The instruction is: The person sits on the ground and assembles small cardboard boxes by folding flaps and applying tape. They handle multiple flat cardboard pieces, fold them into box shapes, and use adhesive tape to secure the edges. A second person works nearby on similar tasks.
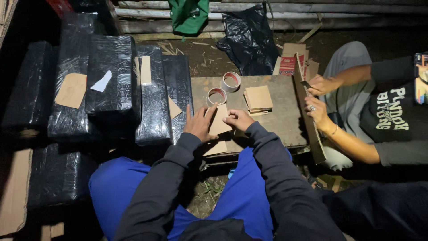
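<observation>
On the near edge of the tabletop (285, 120), both hands meet over a small cardboard piece (219, 121). Left hand (199, 125) lies flat on its left side, fingers (189, 111) spread. Right hand (237, 119) curls in from the right, fingers (228, 119) pinching the card's edge. Just beyond sit two tape rolls (217, 96), and to their right a stack of cardboard squares (258, 99). Black-wrapped bundles (111, 80) crowd the left. Far right, another person's hands (317, 96) work a long cardboard strip (307, 111).
</observation>
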